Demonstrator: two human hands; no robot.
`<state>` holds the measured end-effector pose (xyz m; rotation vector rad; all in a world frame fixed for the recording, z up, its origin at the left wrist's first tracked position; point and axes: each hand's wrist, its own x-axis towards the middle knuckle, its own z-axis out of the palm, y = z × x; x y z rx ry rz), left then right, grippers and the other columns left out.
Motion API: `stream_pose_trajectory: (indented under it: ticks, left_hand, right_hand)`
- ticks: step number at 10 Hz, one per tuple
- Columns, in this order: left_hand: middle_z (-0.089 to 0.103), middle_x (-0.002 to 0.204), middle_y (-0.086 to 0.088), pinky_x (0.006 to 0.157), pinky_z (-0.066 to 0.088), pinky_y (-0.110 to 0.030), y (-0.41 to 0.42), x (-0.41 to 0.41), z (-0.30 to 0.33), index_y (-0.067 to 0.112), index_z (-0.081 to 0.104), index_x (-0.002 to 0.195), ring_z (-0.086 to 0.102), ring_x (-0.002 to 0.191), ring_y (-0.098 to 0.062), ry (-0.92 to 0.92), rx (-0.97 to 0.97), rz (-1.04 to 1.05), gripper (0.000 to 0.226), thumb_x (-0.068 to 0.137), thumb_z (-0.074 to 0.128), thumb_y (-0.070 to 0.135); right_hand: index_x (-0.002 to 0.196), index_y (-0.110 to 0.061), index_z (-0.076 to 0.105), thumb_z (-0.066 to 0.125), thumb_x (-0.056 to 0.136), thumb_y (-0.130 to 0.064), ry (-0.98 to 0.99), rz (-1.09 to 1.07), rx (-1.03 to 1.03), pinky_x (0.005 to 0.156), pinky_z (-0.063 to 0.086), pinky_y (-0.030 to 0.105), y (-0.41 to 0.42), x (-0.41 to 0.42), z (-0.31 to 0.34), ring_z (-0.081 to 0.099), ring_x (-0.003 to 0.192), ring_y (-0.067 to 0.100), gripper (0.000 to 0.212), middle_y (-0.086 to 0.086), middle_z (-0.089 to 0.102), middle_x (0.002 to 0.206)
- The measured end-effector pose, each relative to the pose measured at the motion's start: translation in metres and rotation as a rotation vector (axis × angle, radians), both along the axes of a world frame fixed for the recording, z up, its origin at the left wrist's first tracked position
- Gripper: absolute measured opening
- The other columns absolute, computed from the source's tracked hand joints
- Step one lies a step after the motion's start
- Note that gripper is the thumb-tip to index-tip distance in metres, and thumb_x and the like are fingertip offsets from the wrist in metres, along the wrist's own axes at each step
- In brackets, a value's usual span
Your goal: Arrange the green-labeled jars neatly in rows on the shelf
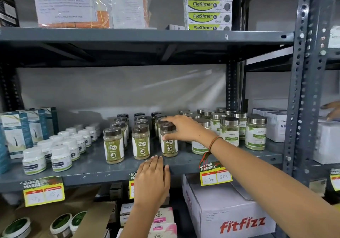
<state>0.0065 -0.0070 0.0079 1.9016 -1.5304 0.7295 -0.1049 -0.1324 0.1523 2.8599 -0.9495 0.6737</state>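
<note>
Green-labeled jars with dark brown lids stand in three rows running back on the grey metal shelf (92, 171). The front jars are the left one (113, 147), the middle one (141, 144) and the right one (169, 143). My right hand (181, 128) reaches in from the right and grips the right front jar around its lid and upper body. My left hand (152, 179) rests flat on the shelf's front edge below the jars, fingers together, holding nothing.
White bottles (60, 157) stand in rows to the left, blue-green boxes (15, 133) beyond them. Steel-lidded jars (255, 134) crowd the right. Price tags (216, 177) hang from the edge. A fitfizz carton (230, 214) sits below. Another person's hand (333, 109) shows at far right.
</note>
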Motion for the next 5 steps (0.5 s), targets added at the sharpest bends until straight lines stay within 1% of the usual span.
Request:
stream_pose_trajectory:
  ticks: [1, 2, 3, 4, 5]
  left_hand:
    - [0.056, 0.137, -0.002, 0.11, 0.031, -0.033, 0.005, 0.0, 0.007, 0.016, 0.051, 0.133, 0.048, 0.128, -0.016, -0.002, 0.05, 0.003, 0.055, 0.096, 0.023, 0.045]
    - [0.052, 0.142, -0.001, 0.112, 0.028, -0.032, -0.001, -0.001, 0.008, 0.018, 0.046, 0.136, 0.043, 0.131, -0.015, 0.009, 0.121, 0.003, 0.06, 0.094, 0.016, 0.05]
    - [0.052, 0.141, 0.0, 0.107, 0.034, -0.033, -0.004, -0.006, 0.009, 0.02, 0.047, 0.134, 0.046, 0.129, -0.016, 0.036, 0.216, -0.01, 0.061, 0.093, 0.017, 0.053]
    - [0.067, 0.114, 0.0, 0.076, 0.047, -0.035, -0.002, -0.008, 0.02, 0.023, 0.06, 0.108, 0.062, 0.101, -0.022, 0.047, 0.246, -0.014, 0.053, 0.093, 0.019, 0.054]
    - [0.064, 0.076, 0.002, 0.056, 0.045, -0.033, -0.001, -0.011, 0.04, 0.023, 0.054, 0.075, 0.06, 0.068, -0.022, 0.055, 0.164, -0.061, 0.048, 0.093, 0.02, 0.052]
  right_hand:
    - [0.147, -0.032, 0.041, 0.059, 0.078, -0.071, -0.045, -0.01, -0.029, 0.102, 0.047, 0.047, 0.011, -0.012, 0.005, 0.052, 0.129, 0.027, 0.081, 0.007, 0.055, 0.142]
    - [0.143, -0.032, 0.046, 0.055, 0.081, -0.07, -0.102, -0.004, -0.081, 0.102, 0.047, 0.045, 0.011, -0.026, 0.004, 0.054, 0.128, 0.023, 0.073, 0.002, 0.057, 0.141]
    - [0.14, -0.032, 0.05, 0.053, 0.083, -0.067, -0.155, -0.023, -0.106, 0.101, 0.048, 0.044, 0.017, -0.044, 0.003, 0.056, 0.125, 0.02, 0.067, -0.002, 0.059, 0.139]
    - [0.141, -0.032, 0.05, 0.051, 0.087, -0.064, -0.257, -0.004, -0.154, 0.104, 0.046, 0.039, 0.028, -0.06, 0.008, 0.053, 0.128, 0.016, 0.062, -0.004, 0.056, 0.141]
    - [0.137, -0.029, 0.055, 0.057, 0.091, -0.054, -0.564, 0.106, -0.201, 0.109, 0.04, 0.031, 0.059, -0.076, 0.02, 0.05, 0.128, 0.006, 0.053, -0.008, 0.058, 0.138]
